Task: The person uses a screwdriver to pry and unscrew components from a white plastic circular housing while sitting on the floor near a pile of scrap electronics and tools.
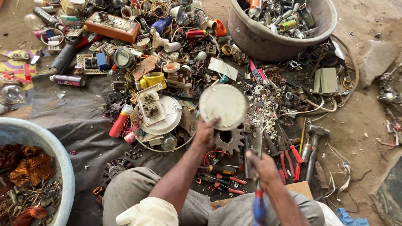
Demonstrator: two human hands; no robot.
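Observation:
My left hand grips the lower edge of a round white disc-shaped fixture and holds it up over the scrap pile. A rusty toothed gear lies just below the disc. My right hand is closed around a tool with a blue and red handle, its metal shaft pointing up toward the disc. Between my knees lie several screwdrivers and red-handled pliers.
A grey tub of metal scrap stands at the top right. A pale blue tub holding copper wire coils sits at the left. Electrical scrap covers a dark sheet. A hammer lies at the right. Bare dirt lies beyond.

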